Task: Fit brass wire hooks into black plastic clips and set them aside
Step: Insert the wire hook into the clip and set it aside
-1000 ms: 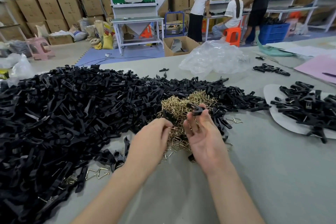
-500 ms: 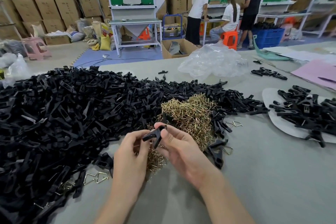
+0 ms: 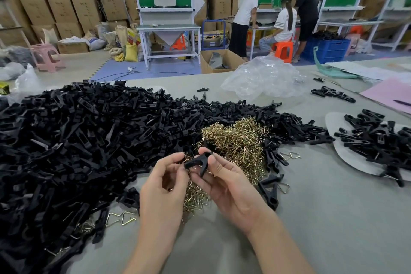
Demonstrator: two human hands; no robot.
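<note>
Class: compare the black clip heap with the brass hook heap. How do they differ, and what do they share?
The clip heap is black plastic; the hook heap is shiny brass wire. The clip heap is far larger; the hook heap is a small mound near its right end. Both lie loose on the table.

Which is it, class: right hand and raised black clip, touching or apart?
Touching. Head view: the right hand pinches the black clip between thumb and fingers.
</note>
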